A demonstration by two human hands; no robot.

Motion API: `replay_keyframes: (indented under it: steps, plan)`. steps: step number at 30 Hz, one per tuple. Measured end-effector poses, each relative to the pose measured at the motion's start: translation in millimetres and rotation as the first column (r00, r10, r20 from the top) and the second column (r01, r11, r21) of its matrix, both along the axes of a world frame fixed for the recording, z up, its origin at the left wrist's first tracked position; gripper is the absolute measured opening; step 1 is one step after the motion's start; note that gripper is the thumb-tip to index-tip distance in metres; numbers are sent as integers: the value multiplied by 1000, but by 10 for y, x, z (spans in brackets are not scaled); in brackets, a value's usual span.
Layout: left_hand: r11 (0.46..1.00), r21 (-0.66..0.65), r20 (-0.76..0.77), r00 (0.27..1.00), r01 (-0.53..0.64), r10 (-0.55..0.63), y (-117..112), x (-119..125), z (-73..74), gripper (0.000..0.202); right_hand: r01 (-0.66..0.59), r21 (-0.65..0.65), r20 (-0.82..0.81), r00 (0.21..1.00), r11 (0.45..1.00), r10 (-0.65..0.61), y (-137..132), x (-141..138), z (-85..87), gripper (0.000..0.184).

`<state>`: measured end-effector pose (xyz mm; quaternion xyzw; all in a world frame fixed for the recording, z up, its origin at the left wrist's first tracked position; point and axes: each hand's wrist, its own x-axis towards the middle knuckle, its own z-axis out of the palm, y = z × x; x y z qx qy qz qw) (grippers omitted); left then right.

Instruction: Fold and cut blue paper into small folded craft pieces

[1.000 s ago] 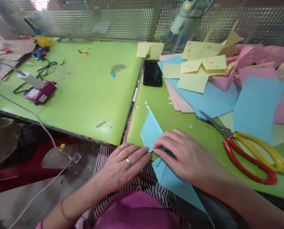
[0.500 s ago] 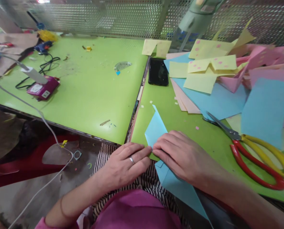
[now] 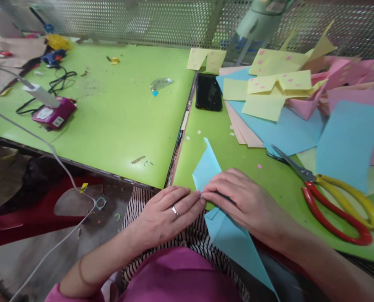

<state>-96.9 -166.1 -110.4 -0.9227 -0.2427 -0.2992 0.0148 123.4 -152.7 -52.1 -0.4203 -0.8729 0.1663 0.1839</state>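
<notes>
A light blue folded paper [image 3: 206,167] lies at the front edge of the green table, one end pointing away and the other hanging over my lap. My right hand [image 3: 237,197] pinches its middle between thumb and fingers, covering part of it. From the left, my left hand [image 3: 176,209], with a ring on one finger, reaches the same spot. Its fingertips press together at the paper's edge, touching the right fingertips. The small fold between them is mostly hidden.
Scissors [image 3: 312,178] with red and yellow handles lie to the right. Behind them is a heap of coloured papers [image 3: 347,142]. A black phone [image 3: 209,92] sits beyond the blue paper. A purple power adapter [image 3: 55,113] with a white cable and a clear protractor [image 3: 162,84] lie on the left.
My left fingertips have shifted slightly right, against the right fingertips. The right thumb and fingers show a wider gap behind the pinch. The whole view has shifted a little.
</notes>
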Motion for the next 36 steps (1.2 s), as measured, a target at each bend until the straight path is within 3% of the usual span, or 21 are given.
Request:
replay_keyframes:
  steps: [3, 9, 19, 26, 36]
  plan:
    - [1000, 4, -17, 1000, -5, 5, -7, -1, -14, 37, -25, 56, 23, 999, 998, 24, -46, 54, -4, 20]
    - [1000, -7, 5, 1000, -5, 5, -28, 0, -33, 39, 57, 107, 69, 995, 993, -65, -107, 129, -16, 19]
    - [999, 37, -39, 999, -33, 34, -46, 4, -77, 41, 71, 12, 89, 993, 997, -72, -57, 61, 76, 23]
    - [997, 40, -31, 998, -59, 60, -58, 43, -88, 45, 12, 25, 125, 992, 1000, -15, -15, 48, 116, 26]
    - [991, 51, -49, 991, -122, 125, -76, 91, -81, 44, 69, 11, 90, 994, 998, -70, -77, 154, 3, 22]
